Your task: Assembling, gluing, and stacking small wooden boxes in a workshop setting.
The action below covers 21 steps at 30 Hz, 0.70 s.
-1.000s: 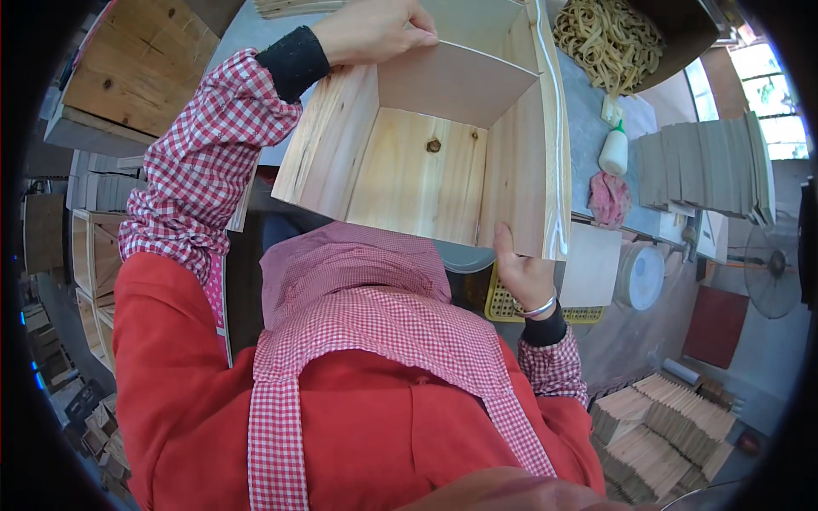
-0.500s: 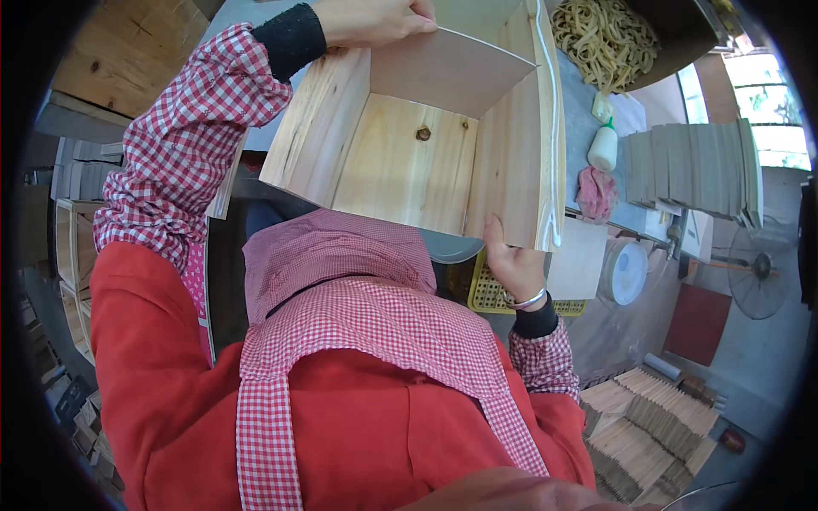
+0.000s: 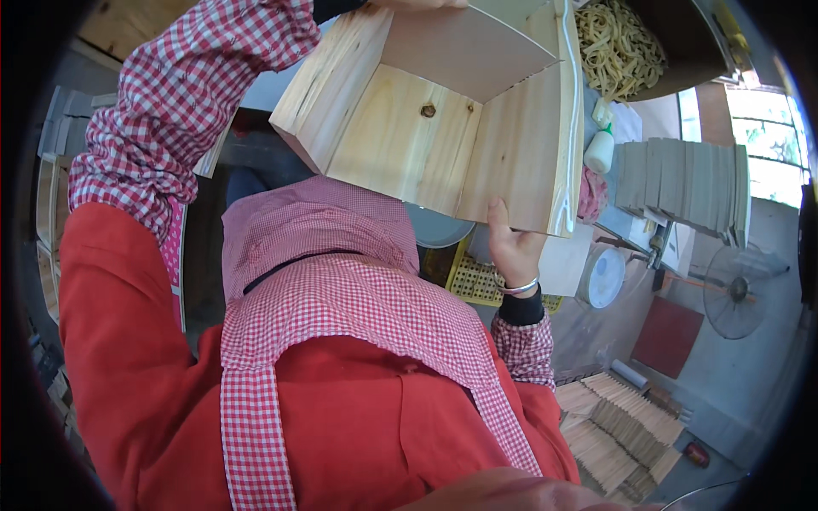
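An open wooden box [image 3: 400,136] of pale, knotted boards is held up in front of me, tilted. A thin brownish panel [image 3: 464,51] stands across its far part. Along the edge of the right side board runs a white bead of glue [image 3: 571,145]. My left hand [image 3: 422,3], mostly cut off by the upper picture edge, is closed at the far left top of the box and panel. At the near right corner, my right hand [image 3: 515,255] grips the side board, thumb on the inner face and fingers hidden beneath.
On the grey table at right are a white squeeze bottle [image 3: 600,153], a pink cloth [image 3: 593,198] and a stack of grey boards [image 3: 682,187]. A carton holds pale curly strips [image 3: 618,51]. Beyond are a fan [image 3: 737,289], a yellow crate [image 3: 477,283] and stacked wooden pieces [image 3: 626,426].
The box has shifted a little up and right in the picture and tipped slightly, showing more of its near left edge. Both hands keep their hold. The whole view has also shifted.
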Tool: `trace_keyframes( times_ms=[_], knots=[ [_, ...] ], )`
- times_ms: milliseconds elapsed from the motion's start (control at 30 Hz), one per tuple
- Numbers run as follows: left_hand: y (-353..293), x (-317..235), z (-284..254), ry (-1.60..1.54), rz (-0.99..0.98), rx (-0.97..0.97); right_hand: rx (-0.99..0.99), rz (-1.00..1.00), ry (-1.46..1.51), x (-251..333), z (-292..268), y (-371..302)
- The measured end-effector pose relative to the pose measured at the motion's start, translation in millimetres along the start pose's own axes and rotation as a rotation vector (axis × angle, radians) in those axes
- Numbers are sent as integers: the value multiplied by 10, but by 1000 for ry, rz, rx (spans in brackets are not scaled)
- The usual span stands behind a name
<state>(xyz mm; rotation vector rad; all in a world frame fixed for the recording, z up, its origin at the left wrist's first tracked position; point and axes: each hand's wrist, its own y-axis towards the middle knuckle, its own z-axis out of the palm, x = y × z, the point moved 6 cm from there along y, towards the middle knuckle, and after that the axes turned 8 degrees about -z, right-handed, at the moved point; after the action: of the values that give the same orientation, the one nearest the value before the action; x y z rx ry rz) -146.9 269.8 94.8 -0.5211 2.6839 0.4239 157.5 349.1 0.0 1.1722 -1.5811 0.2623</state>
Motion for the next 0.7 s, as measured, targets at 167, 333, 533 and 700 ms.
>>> trace_keyframes(
  times_ms=[167, 333, 533, 700],
  knots=[
    [-25, -56, -9, 51, 36, 19, 61, -47, -100, 5, 18, 0],
    [-145, -214, -162, -13, 200, -38, 70, -15, -132, -91, 12, -45],
    [-5, -15, 34, 42, 99, -43, 6, -33, -69, -34, 38, -10],
    [-47, -100, -2, 48, 126, -63, 96, -41, -99, -124, -23, -15]
  ],
)
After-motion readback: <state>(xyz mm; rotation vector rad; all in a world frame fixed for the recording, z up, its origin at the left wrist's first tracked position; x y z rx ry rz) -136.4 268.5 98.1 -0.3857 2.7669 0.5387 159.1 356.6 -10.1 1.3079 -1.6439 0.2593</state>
